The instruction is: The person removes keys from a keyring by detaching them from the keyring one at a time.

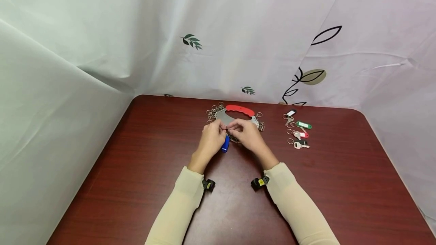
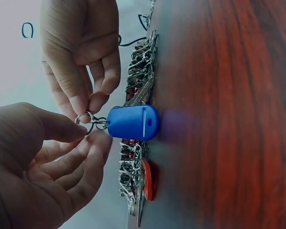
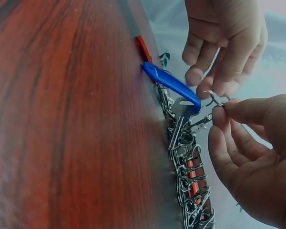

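Observation:
Both hands meet above the front of a grey metal key holder plate [image 1: 223,116] with a red handle [image 1: 240,109] and many small rings along its edge. My left hand [image 1: 212,138] pinches a small split ring [image 2: 91,123] between thumb and finger. The right hand [image 1: 248,136] pinches the same ring from the other side. From the ring hangs a blue key tag [image 2: 132,121], and a silver key [image 3: 183,110] hangs beside it in the right wrist view. Fingers partly cover the ring, so whether it is joined to the plate I cannot tell.
To the right lie several keys with tags: a black tag [image 1: 291,113], a green tag [image 1: 304,124], a red tag [image 1: 304,135] and a key [image 1: 301,145] with a dark tag. A white curtain [image 1: 221,29] stands behind the brown table [image 1: 153,169].

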A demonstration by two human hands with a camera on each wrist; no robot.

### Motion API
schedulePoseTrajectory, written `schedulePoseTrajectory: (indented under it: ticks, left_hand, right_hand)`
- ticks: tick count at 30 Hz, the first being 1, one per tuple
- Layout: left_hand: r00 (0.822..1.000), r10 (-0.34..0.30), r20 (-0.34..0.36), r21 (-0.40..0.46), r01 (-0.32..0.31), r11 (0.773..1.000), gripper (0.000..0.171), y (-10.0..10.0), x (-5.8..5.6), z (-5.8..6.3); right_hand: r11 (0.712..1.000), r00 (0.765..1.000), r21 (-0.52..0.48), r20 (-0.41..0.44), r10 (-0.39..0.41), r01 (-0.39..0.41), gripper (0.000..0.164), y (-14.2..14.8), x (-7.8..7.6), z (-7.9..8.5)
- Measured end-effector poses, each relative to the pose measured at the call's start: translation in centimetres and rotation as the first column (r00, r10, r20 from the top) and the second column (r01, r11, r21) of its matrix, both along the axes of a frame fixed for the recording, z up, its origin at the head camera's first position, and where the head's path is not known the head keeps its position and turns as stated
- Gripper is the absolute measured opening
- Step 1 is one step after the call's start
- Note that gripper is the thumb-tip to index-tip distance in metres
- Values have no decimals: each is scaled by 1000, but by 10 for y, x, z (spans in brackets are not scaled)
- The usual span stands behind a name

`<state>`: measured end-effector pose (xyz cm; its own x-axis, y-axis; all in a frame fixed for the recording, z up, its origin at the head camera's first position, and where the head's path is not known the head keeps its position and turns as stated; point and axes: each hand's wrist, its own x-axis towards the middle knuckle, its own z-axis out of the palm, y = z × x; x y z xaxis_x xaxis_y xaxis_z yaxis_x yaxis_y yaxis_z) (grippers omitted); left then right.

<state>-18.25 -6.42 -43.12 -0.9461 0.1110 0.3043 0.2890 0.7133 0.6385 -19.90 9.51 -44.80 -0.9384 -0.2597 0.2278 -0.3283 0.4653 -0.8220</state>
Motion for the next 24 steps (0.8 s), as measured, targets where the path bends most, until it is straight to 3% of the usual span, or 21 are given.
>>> schedulePoseTrajectory:
  ticks: [10, 17, 24]
  left_hand:
    - [992, -41, -121, -16, 39, 999, 10, 2, 1, -6]
    - [991, -11, -137, 0, 11, 1000, 12, 3, 2, -6]
    - [994, 9, -106, -4, -10, 1000, 11, 4, 2, -6]
  right_hand:
    - [1000, 1000, -27, 0, -16, 16, 9, 2, 1, 2]
    - [998, 1000, -65, 14, -5, 6, 11, 2, 4, 6]
    - [998, 1000, -56, 13, 1, 0, 10, 3, 1, 0]
